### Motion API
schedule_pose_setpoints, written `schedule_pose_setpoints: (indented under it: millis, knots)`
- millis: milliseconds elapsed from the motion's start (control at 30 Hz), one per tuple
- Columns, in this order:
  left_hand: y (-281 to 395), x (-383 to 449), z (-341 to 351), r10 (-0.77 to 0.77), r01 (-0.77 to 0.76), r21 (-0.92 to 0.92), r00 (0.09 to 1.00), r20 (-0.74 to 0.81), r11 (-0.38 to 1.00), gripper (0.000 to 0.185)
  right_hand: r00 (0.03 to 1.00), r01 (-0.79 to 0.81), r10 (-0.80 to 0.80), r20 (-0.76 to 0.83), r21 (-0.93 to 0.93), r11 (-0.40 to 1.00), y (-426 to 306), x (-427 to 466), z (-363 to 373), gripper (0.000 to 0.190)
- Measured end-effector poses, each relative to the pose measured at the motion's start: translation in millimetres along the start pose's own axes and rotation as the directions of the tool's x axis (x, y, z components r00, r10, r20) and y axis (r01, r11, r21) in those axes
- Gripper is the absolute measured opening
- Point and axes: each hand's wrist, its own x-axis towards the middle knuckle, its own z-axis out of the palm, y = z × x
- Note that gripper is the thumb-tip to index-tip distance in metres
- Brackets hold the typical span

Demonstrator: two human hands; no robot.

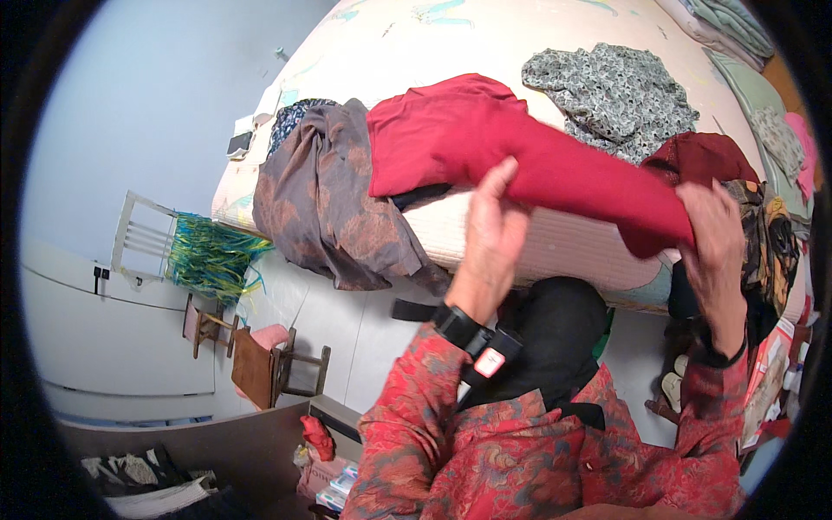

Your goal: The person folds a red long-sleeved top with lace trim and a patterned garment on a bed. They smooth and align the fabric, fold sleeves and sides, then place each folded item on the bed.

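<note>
A red knitted garment (559, 156) stretches across the near side of the bed, its wide part lying on the mattress and a narrow leg or sleeve reaching right. At that narrow end my right hand (712, 227) grips the cloth. My left hand (497, 227) is at the lower edge of the garment, thumb up; whether it pinches the fabric is not plain. To the left, a grey-brown patterned garment (318, 201) hangs over the bed's edge. Behind lies a black-and-white printed garment (614, 94), and a dark red cloth (705, 159) is near my right hand.
The bed (481, 39) has a pale quilted cover. Folded bedding (728, 26) lies at its far right corner. Small wooden chairs (260, 370) stand on the floor at left, near green and blue plastic strands (211, 257). Pale slippers (673, 387) lie at lower right.
</note>
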Motion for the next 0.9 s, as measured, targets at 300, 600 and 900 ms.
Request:
schedule_pose_setpoints:
  millis: [300,600,900]
  knots:
    - [142,85,18,0.323,-0.33,0.059,0.94,0.111,0.942,0.027,0.955,-0.031,0.007,-0.297,-0.078,0.996,7,147,118,0.046]
    - [115,64,-152,0.451,-0.331,0.345,0.812,-0.369,0.878,0.033,0.969,-0.042,-0.035,0.244,0.302,0.952,-68,12,218,0.045]
    - [131,68,-138,0.377,-0.266,0.48,0.914,-0.15,0.836,0.036,0.909,-0.339,0.284,0.306,0.144,0.93,-16,-121,118,0.052]
